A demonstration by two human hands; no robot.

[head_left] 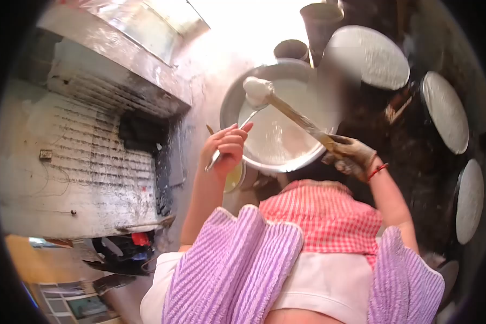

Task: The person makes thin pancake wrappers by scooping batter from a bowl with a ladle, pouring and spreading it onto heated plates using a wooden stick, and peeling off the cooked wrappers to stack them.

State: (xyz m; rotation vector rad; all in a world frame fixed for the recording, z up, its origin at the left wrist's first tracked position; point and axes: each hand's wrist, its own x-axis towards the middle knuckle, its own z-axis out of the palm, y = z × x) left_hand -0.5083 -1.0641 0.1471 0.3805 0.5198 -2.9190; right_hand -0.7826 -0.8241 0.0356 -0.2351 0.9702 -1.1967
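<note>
My left hand is closed around the thin metal handle of a spoon, whose far end meets a white, pasty lump. That lump sits on the tip of a wooden stick, coated white in places. My right hand, in a stained glove with a red band at the wrist, grips the stick's near end. Both tools are over a wide metal pot holding a white liquid. The spoon's bowl is largely hidden by the white lump.
Several round pans with white contents line the right side, such as a large white-filled pan and another pan. Two dark buckets, one tall, stand beyond the pot. A container with yellowish contents is below my left hand. A stained wall is at left.
</note>
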